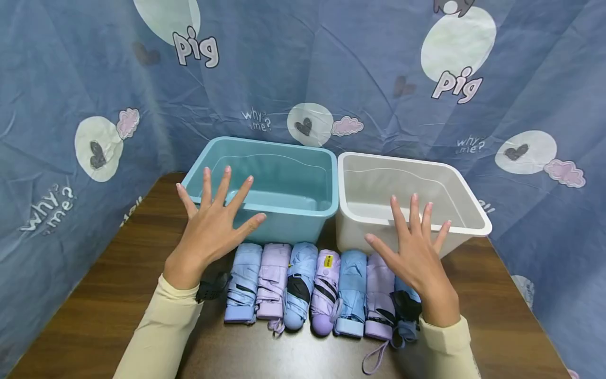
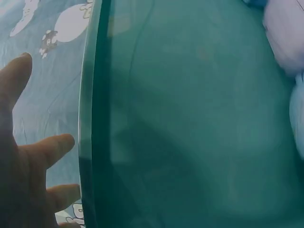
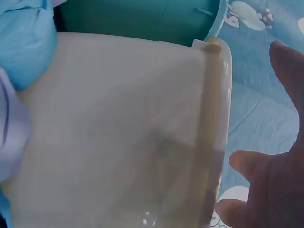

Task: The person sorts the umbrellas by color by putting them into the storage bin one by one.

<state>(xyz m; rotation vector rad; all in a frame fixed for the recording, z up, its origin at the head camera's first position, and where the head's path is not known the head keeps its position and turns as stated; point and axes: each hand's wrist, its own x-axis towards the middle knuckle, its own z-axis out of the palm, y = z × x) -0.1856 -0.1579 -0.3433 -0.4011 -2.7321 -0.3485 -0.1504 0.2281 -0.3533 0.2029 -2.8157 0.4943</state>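
Observation:
My left hand [image 1: 210, 229] hovers with fingers spread in front of the teal bin [image 1: 279, 229], fingertips overlapping its near rim. On the right, my other hand [image 1: 418, 258] spreads its fingers likewise before the white bin [image 1: 357, 231]. Neither hand holds anything. Between them, several folded umbrellas lie side by side on the table, alternating light blue and lilac. A blue umbrella [image 1: 243, 284] is at the left end, nearest the left hand. A lilac umbrella [image 1: 326, 263] near the middle bears a yellow label. The right hand and wrist partly hide the rightmost blue umbrella [image 1: 407, 316].
The two bins stand side by side at the back of the brown wooden table [image 1: 113, 284], against a blue printed cloth [image 1: 360, 68]. A lilac wrist loop [image 1: 376, 360] trails toward the table's front. A black band [image 1: 213, 288] sits at the left wrist.

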